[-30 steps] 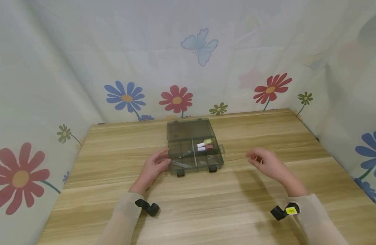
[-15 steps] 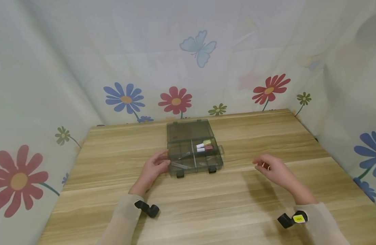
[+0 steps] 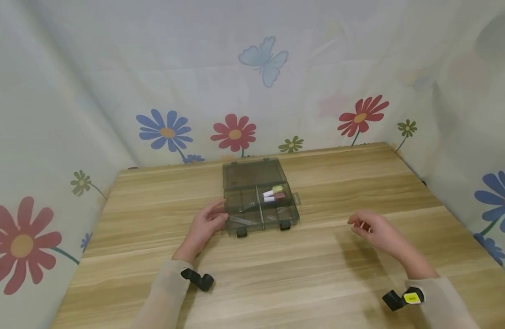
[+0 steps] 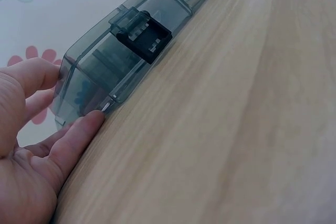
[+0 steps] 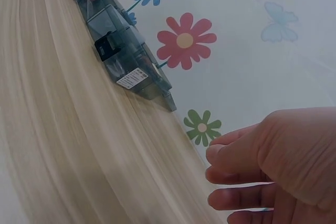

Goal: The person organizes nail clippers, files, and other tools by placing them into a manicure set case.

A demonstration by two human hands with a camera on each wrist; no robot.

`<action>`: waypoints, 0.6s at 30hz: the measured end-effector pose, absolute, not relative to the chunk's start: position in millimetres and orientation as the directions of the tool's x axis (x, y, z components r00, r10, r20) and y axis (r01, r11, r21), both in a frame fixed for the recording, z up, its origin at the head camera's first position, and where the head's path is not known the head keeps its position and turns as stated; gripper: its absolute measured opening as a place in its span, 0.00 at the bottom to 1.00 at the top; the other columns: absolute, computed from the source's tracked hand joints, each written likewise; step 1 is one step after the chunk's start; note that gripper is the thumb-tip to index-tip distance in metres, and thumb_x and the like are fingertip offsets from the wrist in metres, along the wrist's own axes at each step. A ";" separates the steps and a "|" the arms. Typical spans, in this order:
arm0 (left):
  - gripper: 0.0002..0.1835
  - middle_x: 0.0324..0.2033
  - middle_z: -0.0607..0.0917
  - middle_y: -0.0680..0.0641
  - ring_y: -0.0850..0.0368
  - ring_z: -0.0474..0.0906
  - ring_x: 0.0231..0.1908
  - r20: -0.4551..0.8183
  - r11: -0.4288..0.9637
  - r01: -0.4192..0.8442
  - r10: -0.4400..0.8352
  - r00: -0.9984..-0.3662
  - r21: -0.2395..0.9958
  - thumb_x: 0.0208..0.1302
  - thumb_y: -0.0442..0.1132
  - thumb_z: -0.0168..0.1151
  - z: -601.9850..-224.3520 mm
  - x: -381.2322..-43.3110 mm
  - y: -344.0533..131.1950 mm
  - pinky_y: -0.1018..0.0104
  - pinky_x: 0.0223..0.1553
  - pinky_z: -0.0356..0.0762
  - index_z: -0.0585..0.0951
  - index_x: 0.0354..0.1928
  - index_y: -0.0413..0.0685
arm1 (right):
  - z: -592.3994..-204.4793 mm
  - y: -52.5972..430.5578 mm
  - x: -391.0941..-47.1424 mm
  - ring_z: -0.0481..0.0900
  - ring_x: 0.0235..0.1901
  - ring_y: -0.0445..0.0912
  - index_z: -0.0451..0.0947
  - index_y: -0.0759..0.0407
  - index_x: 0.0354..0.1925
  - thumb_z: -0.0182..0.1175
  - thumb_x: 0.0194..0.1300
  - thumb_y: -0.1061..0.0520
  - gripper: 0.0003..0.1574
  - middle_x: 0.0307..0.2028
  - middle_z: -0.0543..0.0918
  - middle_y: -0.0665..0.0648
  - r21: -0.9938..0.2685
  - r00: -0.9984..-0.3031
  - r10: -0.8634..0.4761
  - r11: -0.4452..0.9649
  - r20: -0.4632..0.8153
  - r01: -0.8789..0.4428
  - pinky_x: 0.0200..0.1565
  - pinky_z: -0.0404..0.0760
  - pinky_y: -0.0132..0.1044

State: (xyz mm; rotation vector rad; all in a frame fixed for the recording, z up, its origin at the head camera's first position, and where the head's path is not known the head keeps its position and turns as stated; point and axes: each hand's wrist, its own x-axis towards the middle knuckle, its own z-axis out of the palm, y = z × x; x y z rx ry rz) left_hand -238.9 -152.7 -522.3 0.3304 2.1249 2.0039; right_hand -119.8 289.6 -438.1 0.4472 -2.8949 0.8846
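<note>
A smoky grey, see-through compartment box (image 3: 232,196) lies on the table with its lid (image 3: 254,173) folded back. Inside, at the right, are two small bottles with white caps, a yellow one (image 3: 278,188) and a dark red one (image 3: 279,196). A pale flat strip (image 3: 241,221) and a thin dark item (image 3: 247,207) lie in the left compartments. My left hand (image 3: 207,224) rests against the box's left end, fingers and thumb touching its side, as the left wrist view also shows. Well to the right, my right hand (image 3: 373,228) hovers over the table, fingers loosely bent and holding nothing.
The wooden table (image 3: 252,283) reaches back to a white cloth (image 3: 186,55) printed with flowers and a butterfly, which also hangs at both sides. Two black latches (image 3: 284,224) hang from the box's front edge. A carrying handle (image 3: 297,198) juts from its right end.
My right hand has drawn away from the box, to the right and towards me. The left hand and the box have stayed in place.
</note>
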 end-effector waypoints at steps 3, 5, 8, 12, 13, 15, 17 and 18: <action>0.30 0.57 0.72 0.38 0.47 0.74 0.52 0.006 0.054 0.024 0.300 -0.954 0.998 0.62 0.43 0.63 -522.3 -238.3 -152.7 0.61 0.44 0.78 0.68 0.65 0.51 | -439.3 291.2 -114.9 0.71 0.28 0.40 0.78 0.63 0.38 0.61 0.58 0.69 0.08 0.29 0.76 0.49 -0.534 -0.956 -0.255 0.793 0.142 -0.291 0.28 0.74 0.33; 0.30 0.57 0.72 0.39 0.47 0.74 0.52 0.002 0.058 0.021 0.303 -0.953 0.998 0.62 0.43 0.63 -522.0 -238.0 -152.8 0.60 0.45 0.78 0.68 0.65 0.52 | -440.5 292.2 -111.5 0.71 0.28 0.40 0.78 0.64 0.38 0.61 0.59 0.69 0.08 0.29 0.76 0.48 -0.539 -0.958 -0.255 0.792 0.134 -0.286 0.28 0.74 0.33; 0.30 0.58 0.71 0.39 0.46 0.73 0.53 -0.001 0.066 0.020 0.311 -0.950 0.998 0.62 0.44 0.63 -522.3 -237.8 -153.1 0.60 0.45 0.78 0.67 0.65 0.53 | -442.2 294.3 -107.7 0.71 0.28 0.39 0.78 0.64 0.38 0.61 0.58 0.70 0.08 0.30 0.76 0.48 -0.542 -0.957 -0.258 0.789 0.135 -0.289 0.28 0.74 0.33; 0.30 0.58 0.71 0.39 0.46 0.73 0.53 0.003 0.056 0.022 0.311 -0.950 0.998 0.61 0.44 0.63 -522.0 -237.7 -153.1 0.59 0.45 0.78 0.67 0.65 0.52 | -443.6 298.2 -105.0 0.71 0.28 0.37 0.79 0.65 0.38 0.60 0.57 0.71 0.09 0.29 0.77 0.48 -0.528 -0.954 -0.262 0.795 0.142 -0.297 0.28 0.75 0.33; 0.30 0.58 0.71 0.39 0.46 0.73 0.53 0.005 0.051 0.022 0.310 -0.951 0.998 0.61 0.44 0.63 -521.8 -237.6 -153.0 0.59 0.45 0.78 0.68 0.65 0.52 | -443.9 299.3 -104.3 0.71 0.28 0.37 0.79 0.66 0.38 0.60 0.57 0.71 0.09 0.29 0.77 0.48 -0.526 -0.954 -0.263 0.796 0.143 -0.298 0.28 0.75 0.33; 0.30 0.57 0.72 0.39 0.46 0.73 0.53 0.009 0.045 0.024 0.307 -0.952 0.999 0.61 0.44 0.63 -521.7 -237.6 -153.0 0.60 0.45 0.78 0.68 0.65 0.52 | -444.6 301.6 -102.4 0.70 0.27 0.36 0.79 0.65 0.36 0.60 0.56 0.72 0.09 0.28 0.76 0.49 -0.523 -0.951 -0.272 0.795 0.146 -0.307 0.28 0.74 0.32; 0.30 0.57 0.72 0.39 0.46 0.73 0.53 0.010 0.041 0.023 0.307 -0.952 0.999 0.62 0.43 0.63 -521.8 -237.6 -153.2 0.60 0.45 0.78 0.67 0.65 0.51 | -445.3 303.8 -100.0 0.70 0.27 0.35 0.78 0.64 0.35 0.61 0.55 0.73 0.09 0.27 0.76 0.49 -0.518 -0.948 -0.280 0.795 0.151 -0.317 0.27 0.74 0.32; 0.30 0.57 0.72 0.39 0.46 0.73 0.53 0.009 0.040 0.022 0.306 -0.952 0.999 0.62 0.43 0.63 -521.9 -237.5 -153.2 0.60 0.45 0.78 0.68 0.65 0.51 | -445.6 304.8 -98.7 0.69 0.27 0.35 0.78 0.64 0.34 0.61 0.54 0.73 0.09 0.27 0.76 0.49 -0.516 -0.947 -0.284 0.794 0.150 -0.320 0.27 0.74 0.32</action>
